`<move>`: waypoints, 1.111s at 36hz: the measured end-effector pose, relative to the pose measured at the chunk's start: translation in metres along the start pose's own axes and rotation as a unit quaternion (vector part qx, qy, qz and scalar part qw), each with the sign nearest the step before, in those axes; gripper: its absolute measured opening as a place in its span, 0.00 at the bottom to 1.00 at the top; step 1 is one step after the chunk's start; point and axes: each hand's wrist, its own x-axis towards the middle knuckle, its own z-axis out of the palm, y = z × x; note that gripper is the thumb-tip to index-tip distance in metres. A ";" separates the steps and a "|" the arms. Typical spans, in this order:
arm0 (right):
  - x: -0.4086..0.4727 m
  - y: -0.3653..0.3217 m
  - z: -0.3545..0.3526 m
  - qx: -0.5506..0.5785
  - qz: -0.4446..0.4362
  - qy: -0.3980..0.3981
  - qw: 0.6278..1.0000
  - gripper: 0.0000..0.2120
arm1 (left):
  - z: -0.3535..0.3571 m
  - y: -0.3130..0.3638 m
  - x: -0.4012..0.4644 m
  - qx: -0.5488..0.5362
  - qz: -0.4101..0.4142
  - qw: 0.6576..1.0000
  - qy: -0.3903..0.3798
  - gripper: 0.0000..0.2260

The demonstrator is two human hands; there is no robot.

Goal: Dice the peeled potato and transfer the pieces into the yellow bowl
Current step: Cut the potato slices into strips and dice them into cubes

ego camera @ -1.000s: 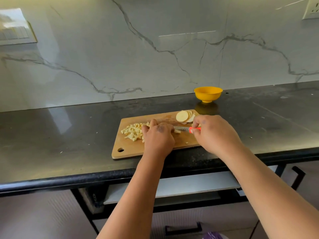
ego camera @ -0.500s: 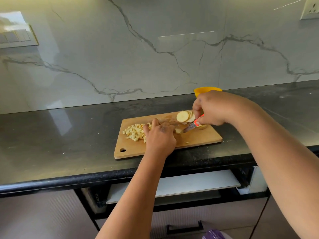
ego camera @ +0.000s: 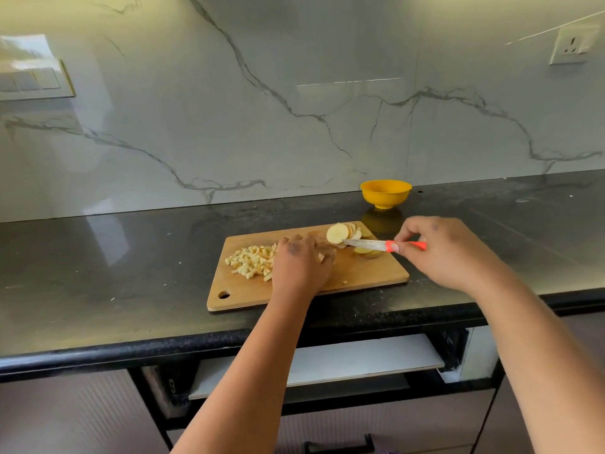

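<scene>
A: Entry, head view. Rectangular wooden cutting board lies on the black polished stone surface, near its front edge. Pile of small pale potato dice sits on the board's left part.

B: Remaining stock?

A: Fanned stack of round peeled potato slices at the board's far right corner; a few more slices lie flat just under the blade.

B: Left hand?

A: Palm down on the board's middle, fingers curled over something pale at the fingertips. Whether the grip clamps it, cannot tell.

B: Right hand?

A: Grip closed in a pinch on the orange handle of a small steel-bladed knife. Blade points left, tip touching the front slice of the stack.

B: Receiving vessel?

A: Small round yellow bowl stands on the surface behind the board's far right corner, apart from it, near the grey-veined marble wall. Contents not visible.
</scene>
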 end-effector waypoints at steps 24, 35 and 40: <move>-0.001 0.009 0.031 0.010 -0.015 -0.004 1.000 0.07 | -0.019 -0.008 0.027 -0.093 0.075 0.983 -0.140 0.10; -0.006 -0.002 0.038 -0.040 -0.014 -0.009 0.999 0.09 | 0.002 0.009 0.016 -0.049 0.038 0.995 -0.076 0.07; -0.008 -0.001 0.033 -0.032 -0.019 -0.032 0.999 0.10 | 0.006 0.005 0.018 -0.038 -0.014 0.998 -0.054 0.08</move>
